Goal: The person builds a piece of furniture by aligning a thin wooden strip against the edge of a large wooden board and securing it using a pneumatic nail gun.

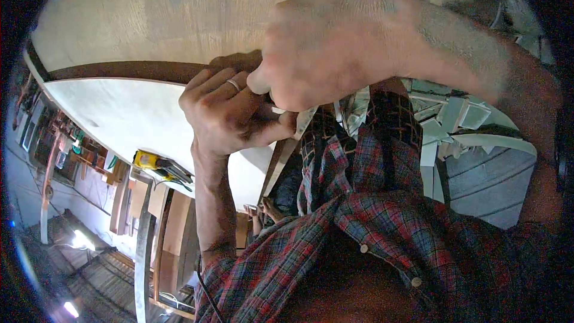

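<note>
Close together at the edge of a large wooden panel (161, 18), both my hands are closed. My left hand (230, 110), with a ring on one finger, has its fingers curled over and its thumb bent in. Just above and to the right, my right hand (335, 42) makes a fist, thumb side toward the left hand. A small pale sliver (277, 109) shows between the hands; what it is part of is hidden by the fingers. Below the panel's dark edge lies a smooth white surface (119, 113), which the left wrist crosses.
A yellow and black power tool (156, 164) rests at the left by the white surface. Behind it stand several wooden boards (176, 224). Another person's hands (263, 209) hold a small thing low in the middle. Pale offcuts (451, 113) lie heaped at the right.
</note>
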The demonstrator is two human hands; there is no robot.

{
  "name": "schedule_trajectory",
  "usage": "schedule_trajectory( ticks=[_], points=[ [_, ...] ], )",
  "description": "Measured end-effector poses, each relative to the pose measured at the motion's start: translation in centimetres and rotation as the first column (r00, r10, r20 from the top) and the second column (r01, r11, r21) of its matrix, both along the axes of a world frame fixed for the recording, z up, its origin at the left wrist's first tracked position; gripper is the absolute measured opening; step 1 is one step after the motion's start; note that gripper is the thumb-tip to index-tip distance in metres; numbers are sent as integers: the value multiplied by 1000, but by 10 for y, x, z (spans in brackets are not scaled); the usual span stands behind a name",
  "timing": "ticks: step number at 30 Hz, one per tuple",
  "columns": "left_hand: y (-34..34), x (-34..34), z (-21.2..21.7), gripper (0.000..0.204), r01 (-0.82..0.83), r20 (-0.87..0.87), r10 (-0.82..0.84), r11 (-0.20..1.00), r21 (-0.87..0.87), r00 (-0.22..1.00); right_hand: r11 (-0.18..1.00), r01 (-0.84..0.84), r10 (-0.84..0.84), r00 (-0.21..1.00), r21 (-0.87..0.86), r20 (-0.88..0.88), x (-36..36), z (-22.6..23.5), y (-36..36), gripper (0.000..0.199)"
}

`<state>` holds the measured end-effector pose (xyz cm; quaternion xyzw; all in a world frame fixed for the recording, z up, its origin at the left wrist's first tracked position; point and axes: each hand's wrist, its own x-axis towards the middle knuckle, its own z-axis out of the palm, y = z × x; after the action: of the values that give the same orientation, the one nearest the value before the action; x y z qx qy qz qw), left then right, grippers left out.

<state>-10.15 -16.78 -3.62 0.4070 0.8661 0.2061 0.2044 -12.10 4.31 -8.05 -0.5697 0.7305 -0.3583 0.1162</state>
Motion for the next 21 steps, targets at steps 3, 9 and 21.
schedule_trajectory(
  ticks=[3, 9, 21],
  points=[
    [0, -1, -6, 37, -38, -25, 41, 993, 113, 999, 999, 2, -3, 999, 41, 35, -3, 5, 0, 18],
    [6, -2, -8, 30, 2, -10, -1, 990, 138, 1000, 999, 41, -41, 999, -3, -10, 2, 3, 5, 17],
    [9, -8, -4, 28, 29, 31, -34, 990, 140, 999, 975, 47, -5, 981, 216, -192, 5, 8, 5, 18]
  ],
)
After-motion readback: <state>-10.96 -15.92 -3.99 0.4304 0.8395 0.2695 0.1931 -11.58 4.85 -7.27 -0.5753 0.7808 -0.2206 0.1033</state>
